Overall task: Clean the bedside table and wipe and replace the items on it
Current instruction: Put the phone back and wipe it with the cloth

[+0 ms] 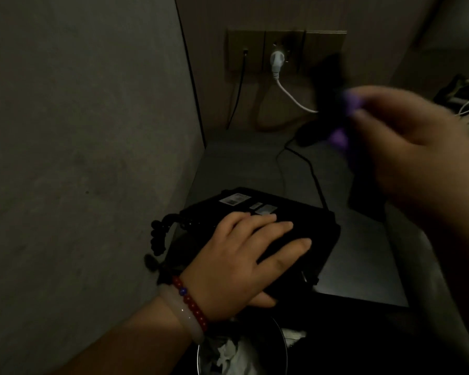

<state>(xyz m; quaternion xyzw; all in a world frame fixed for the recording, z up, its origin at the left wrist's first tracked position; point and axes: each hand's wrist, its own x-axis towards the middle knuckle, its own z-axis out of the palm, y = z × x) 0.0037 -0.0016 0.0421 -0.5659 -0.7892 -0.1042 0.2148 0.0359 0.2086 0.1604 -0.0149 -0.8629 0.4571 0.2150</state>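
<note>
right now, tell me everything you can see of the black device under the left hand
The black device is a flat, plastic-looking box with pale stickers on its top face and a coiled cord at its left. It seems tilted over the bedside table, the left hand gripping it, fingers on top, thumb beneath.

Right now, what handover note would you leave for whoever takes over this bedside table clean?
Left hand grips the black telephone, label side up, at the near end of the bedside table; lifted or resting, cannot tell.
Right hand, blurred, pinches the purple cloth above the table's back.
Done: nothing this dark frame confirms.
Left: wipe telephone and table, set the telephone back.
</note>
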